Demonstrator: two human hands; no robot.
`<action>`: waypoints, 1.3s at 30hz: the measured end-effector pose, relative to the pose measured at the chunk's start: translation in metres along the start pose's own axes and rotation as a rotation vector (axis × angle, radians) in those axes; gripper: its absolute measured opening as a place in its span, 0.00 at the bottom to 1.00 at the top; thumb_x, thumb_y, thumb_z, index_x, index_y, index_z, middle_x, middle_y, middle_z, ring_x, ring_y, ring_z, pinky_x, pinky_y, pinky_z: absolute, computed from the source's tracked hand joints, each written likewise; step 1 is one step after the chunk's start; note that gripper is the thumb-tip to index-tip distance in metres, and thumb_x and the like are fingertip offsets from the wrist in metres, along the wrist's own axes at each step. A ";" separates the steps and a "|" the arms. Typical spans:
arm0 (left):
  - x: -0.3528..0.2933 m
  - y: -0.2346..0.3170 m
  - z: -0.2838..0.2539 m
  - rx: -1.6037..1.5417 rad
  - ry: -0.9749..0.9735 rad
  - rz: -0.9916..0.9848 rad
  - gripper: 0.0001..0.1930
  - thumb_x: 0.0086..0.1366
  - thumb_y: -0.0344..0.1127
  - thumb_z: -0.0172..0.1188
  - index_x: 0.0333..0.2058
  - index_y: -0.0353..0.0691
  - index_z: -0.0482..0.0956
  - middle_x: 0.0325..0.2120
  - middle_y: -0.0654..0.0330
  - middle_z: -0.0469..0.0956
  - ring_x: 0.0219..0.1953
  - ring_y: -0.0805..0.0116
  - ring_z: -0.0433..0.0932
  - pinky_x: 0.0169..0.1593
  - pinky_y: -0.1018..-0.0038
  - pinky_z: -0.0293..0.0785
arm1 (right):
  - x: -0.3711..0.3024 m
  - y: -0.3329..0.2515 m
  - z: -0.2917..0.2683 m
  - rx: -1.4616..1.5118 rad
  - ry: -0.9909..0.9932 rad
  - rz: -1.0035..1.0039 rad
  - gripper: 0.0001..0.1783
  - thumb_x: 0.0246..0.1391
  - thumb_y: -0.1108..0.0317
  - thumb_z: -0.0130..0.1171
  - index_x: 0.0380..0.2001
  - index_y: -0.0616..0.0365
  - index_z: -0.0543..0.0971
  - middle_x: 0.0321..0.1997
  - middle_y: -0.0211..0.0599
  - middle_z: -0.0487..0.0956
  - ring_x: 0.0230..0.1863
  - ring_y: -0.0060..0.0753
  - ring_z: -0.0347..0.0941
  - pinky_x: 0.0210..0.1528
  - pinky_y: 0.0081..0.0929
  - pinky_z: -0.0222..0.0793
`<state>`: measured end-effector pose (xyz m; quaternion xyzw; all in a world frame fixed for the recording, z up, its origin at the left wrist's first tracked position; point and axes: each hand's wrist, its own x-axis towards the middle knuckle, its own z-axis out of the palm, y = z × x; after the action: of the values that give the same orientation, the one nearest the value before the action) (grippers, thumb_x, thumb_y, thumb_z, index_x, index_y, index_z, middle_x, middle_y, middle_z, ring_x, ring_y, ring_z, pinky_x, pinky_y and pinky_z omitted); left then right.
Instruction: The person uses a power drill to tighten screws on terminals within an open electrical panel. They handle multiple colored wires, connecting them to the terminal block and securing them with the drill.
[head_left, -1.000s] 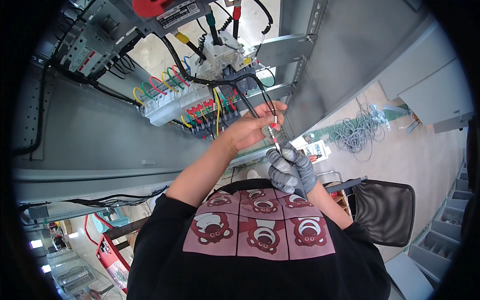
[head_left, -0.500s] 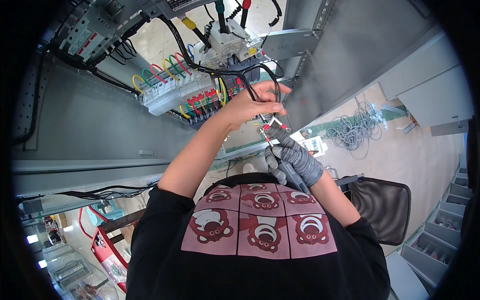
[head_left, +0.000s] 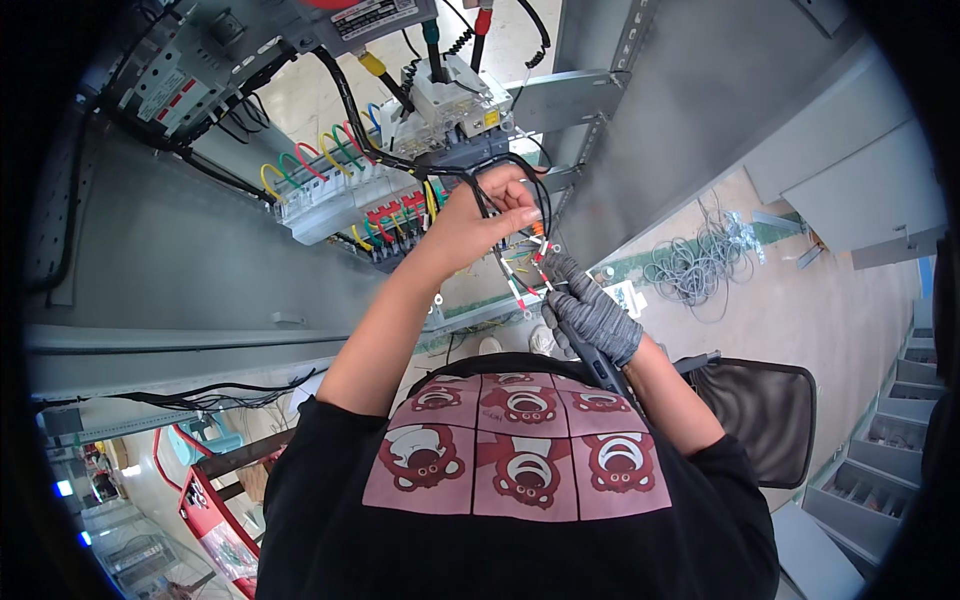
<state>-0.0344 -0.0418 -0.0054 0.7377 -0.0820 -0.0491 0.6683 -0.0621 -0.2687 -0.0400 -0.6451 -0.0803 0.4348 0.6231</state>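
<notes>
My bare left hand (head_left: pixel 488 218) is closed around a bundle of black wires (head_left: pixel 474 190), its fingers curled in and its thumb pointing right. Below it hang loose wire ends with white sleeves and red ring lugs (head_left: pixel 520 302). An orange piece (head_left: pixel 538 229) shows beside the left fingertips. My right hand (head_left: pixel 592 318), in a grey striped glove, is closed on a slim dark screwdriver-like tool (head_left: pixel 600 366) whose thin shaft points up toward the lugs. Its gloved index finger and thumb are beside a red lug (head_left: pixel 541 254); whether they touch it I cannot tell.
An electrical cabinet surrounds the work, with a clear-covered breaker row (head_left: pixel 335 195) and a grey metal side panel (head_left: pixel 690 130). Coiled grey cable (head_left: pixel 690 268) lies on the floor. A black mesh chair (head_left: pixel 760 422) stands at right, near grey parts bins (head_left: pixel 870 490).
My left hand has shifted left and its fingers have curled in around the wires. The lugged wire ends have spread and hang lower. The right hand still holds the tool.
</notes>
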 end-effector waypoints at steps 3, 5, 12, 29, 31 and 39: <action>-0.006 0.007 0.004 -0.034 0.066 0.059 0.17 0.61 0.34 0.64 0.47 0.37 0.74 0.37 0.65 0.76 0.39 0.77 0.74 0.45 0.77 0.71 | 0.008 0.002 0.004 -0.110 0.121 -0.136 0.29 0.60 0.74 0.45 0.66 0.53 0.59 0.24 0.28 0.71 0.25 0.19 0.67 0.29 0.21 0.68; -0.012 0.017 0.006 -0.133 0.119 0.028 0.18 0.62 0.33 0.62 0.49 0.36 0.74 0.41 0.63 0.76 0.41 0.75 0.75 0.45 0.77 0.71 | 0.011 0.000 0.001 -0.208 0.159 -0.184 0.29 0.60 0.75 0.45 0.65 0.55 0.59 0.25 0.28 0.71 0.27 0.19 0.66 0.30 0.20 0.67; -0.014 0.014 -0.008 -0.232 0.194 -0.011 0.19 0.66 0.26 0.52 0.56 0.36 0.70 0.44 0.59 0.79 0.27 0.80 0.73 0.30 0.83 0.64 | 0.017 0.028 -0.009 -0.296 0.172 -0.188 0.27 0.63 0.71 0.41 0.65 0.52 0.56 0.22 0.30 0.71 0.15 0.20 0.67 0.16 0.20 0.66; -0.025 0.053 0.010 -0.637 0.206 0.061 0.17 0.67 0.27 0.51 0.54 0.38 0.72 0.27 0.69 0.75 0.19 0.83 0.56 0.27 0.82 0.54 | 0.089 -0.029 0.018 -0.111 0.200 -0.351 0.29 0.60 0.71 0.50 0.64 0.61 0.59 0.39 0.37 0.75 0.36 0.23 0.70 0.40 0.22 0.69; -0.027 0.061 0.013 -0.651 0.217 0.070 0.16 0.68 0.26 0.49 0.53 0.37 0.73 0.23 0.71 0.71 0.19 0.84 0.54 0.26 0.83 0.52 | 0.102 -0.030 0.022 -0.009 0.195 -0.373 0.30 0.60 0.71 0.50 0.64 0.62 0.59 0.41 0.37 0.75 0.38 0.23 0.70 0.41 0.22 0.70; -0.041 0.049 0.001 -0.477 0.330 0.099 0.15 0.67 0.27 0.52 0.52 0.38 0.72 0.48 0.60 0.77 0.23 0.84 0.58 0.29 0.84 0.60 | 0.103 -0.037 0.030 0.002 0.205 -0.300 0.32 0.60 0.72 0.47 0.67 0.61 0.53 0.45 0.37 0.75 0.40 0.22 0.70 0.42 0.21 0.70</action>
<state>-0.0770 -0.0395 0.0421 0.5529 0.0056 0.0863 0.8287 -0.0027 -0.1724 -0.0502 -0.6662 -0.1113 0.2689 0.6867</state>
